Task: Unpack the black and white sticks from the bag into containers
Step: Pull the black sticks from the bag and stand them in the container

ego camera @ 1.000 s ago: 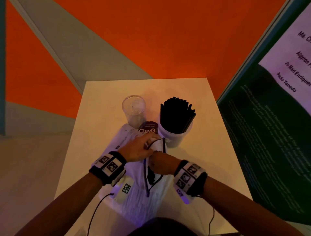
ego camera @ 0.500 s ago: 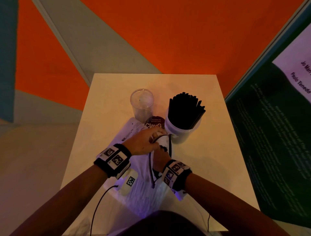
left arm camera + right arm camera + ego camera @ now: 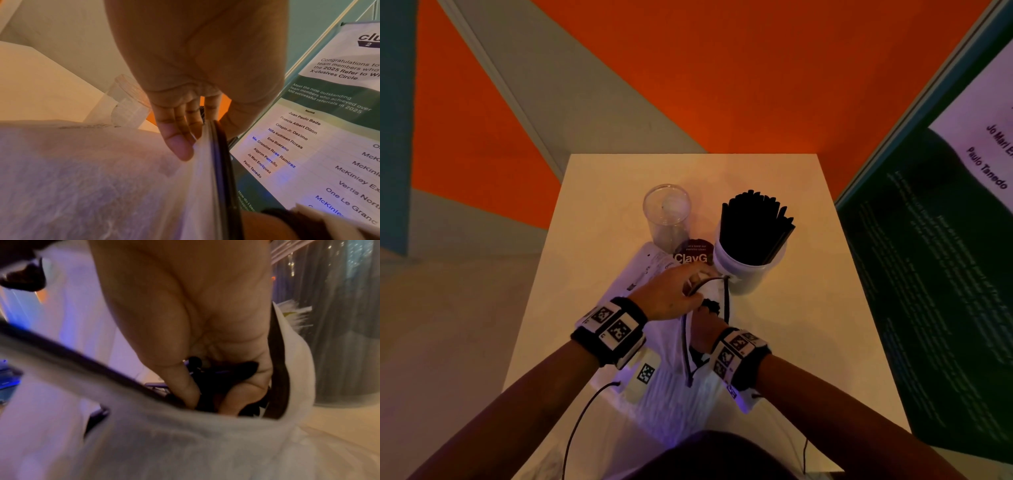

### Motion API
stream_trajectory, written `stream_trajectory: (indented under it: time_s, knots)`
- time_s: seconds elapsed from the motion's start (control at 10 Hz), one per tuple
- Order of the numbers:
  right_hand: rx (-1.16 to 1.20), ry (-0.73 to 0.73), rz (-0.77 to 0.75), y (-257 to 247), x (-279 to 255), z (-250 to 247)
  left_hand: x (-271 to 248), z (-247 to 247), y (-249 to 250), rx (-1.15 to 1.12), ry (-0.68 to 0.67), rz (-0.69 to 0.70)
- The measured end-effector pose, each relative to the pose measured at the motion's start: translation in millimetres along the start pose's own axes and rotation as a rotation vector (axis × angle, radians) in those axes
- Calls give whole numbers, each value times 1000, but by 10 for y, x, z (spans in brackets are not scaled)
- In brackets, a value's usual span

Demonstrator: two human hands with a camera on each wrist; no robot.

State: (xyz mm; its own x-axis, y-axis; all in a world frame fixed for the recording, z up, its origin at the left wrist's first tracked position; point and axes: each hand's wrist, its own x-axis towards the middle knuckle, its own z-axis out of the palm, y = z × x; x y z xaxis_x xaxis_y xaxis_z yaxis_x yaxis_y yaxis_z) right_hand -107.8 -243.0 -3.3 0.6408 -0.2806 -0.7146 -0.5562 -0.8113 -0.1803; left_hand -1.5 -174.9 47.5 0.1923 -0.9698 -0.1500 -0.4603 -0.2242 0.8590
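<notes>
Overhead, head view: white bag (image 3: pixel 671 387) flat on table (image 3: pixel 592 219), long axis running from the near edge toward the cups, dark-trimmed opening (image 3: pixel 726 301) facing up. Left hand (image 3: pixel 671 298) pinching the opening's far rim, holding it apart. Right hand (image 3: pixel 705 329) plunged into the opening, fingers hidden. White cup (image 3: pixel 746 274) just beyond the bag, packed with black sticks (image 3: pixel 755 229) standing on end, tips up and fanned slightly right. Clear cup (image 3: pixel 667 212) to its left, upright. Round brown label (image 3: pixel 693 253) between the two cups.

Left wrist view: fingers (image 3: pixel 176 139) curled over the bag's dark rim (image 3: pixel 220 162), thumb on the opposite side, fabric (image 3: pixel 92 178) clamped between. Clear cup (image 3: pixel 129 104) behind. Printed poster (image 3: pixel 329 129) at right.

Right wrist view: blurred. Right hand (image 3: pixel 195 337) inside the bag (image 3: pixel 164 443), fingers (image 3: pixel 180 382) curled around black sticks (image 3: pixel 216 379); stick orientation not readable. White cup (image 3: pixel 345 353) at right.
</notes>
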Motion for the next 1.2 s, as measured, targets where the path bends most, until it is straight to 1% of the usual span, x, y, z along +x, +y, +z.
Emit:
stream_trajectory:
  time_s: [0.1, 0.2, 0.3, 0.4, 0.5, 0.6, 0.7, 0.8, 0.9, 1.0, 1.1, 1.2]
  knots:
    - [-84, 15, -110, 107, -91, -142, 5, 8, -21, 36, 1, 27]
    - [-85, -108, -187, 253, -286, -424, 51, 31, -4, 132, -7, 8]
    - [-141, -111, -224, 509, -494, -714, 153, 112, 55, 414, 13, 70]
    - [-268, -69, -182, 717, -762, -960, 262, 240, 161, 479, -35, 67]
    - [-350, -20, -190, 812, -1074, -1197, 363, 401, 316, 399, -71, 78]
    - [-322, 45, -193, 870, -1286, -1335, 459, 529, 450, 295, -157, 39]
    - [-281, 58, -212, 915, -1375, -1391, 503, 517, 507, 162, -197, 9]
    - [-44, 214, -299, 946, -1398, -1494, 487, 466, 481, 122, -152, 61]
    - [432, 541, -424, 963, -1394, -1537, 453, 420, 463, 30, -94, 54]
    - [604, 623, -524, 836, -1320, -1428, 453, 405, 468, -26, -49, 41]
    - [577, 542, -538, 676, -1185, -1274, 461, 478, 529, -81, 3, 56]
    - [671, 617, -576, 636, -1129, -1236, 438, 446, 517, -131, 40, 23]
